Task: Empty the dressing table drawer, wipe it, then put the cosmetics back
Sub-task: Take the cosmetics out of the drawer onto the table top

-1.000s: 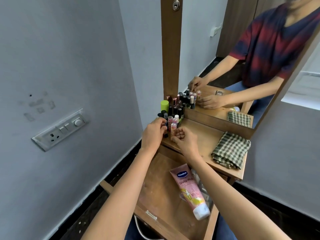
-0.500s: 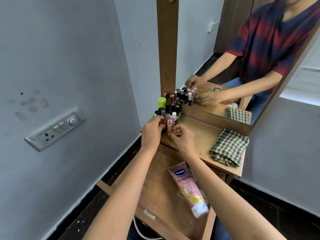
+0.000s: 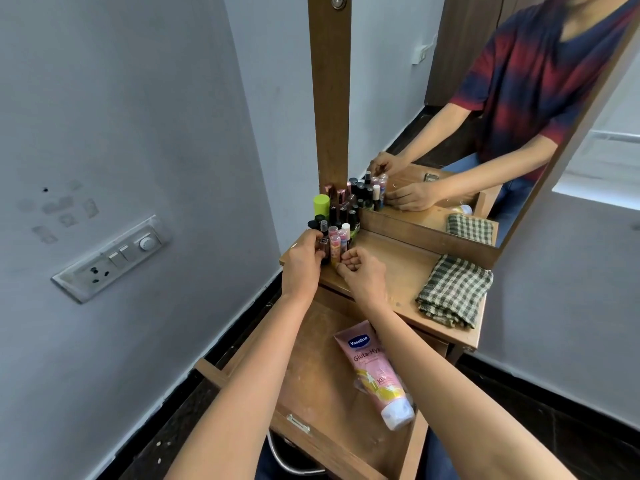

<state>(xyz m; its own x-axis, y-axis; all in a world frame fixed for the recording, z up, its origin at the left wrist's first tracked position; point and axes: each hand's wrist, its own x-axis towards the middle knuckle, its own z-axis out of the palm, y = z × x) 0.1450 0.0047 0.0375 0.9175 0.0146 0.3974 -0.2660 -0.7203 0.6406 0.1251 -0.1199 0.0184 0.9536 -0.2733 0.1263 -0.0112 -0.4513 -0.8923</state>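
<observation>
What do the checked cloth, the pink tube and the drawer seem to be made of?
Cloth: woven fabric, probably cotton, matte; the check weave and soft folds show it. Tube: glossy plastic, judging by its sheen and printed skin. Drawer: wood or wood laminate, dull brown; grain and pale scuffs are visible.

Short-sleeved T-shirt [image 3: 540, 81] in red and navy stripes, blue jeans [image 3: 516, 199].

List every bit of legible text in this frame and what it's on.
"Vaseline": blue logo on the pink tube in the drawer.
"Gluta-Hy": below the logo, the rest hidden.
"10X": lower on the tube.
Tube's fine print, labels on the small bottles: too small to read.
</observation>
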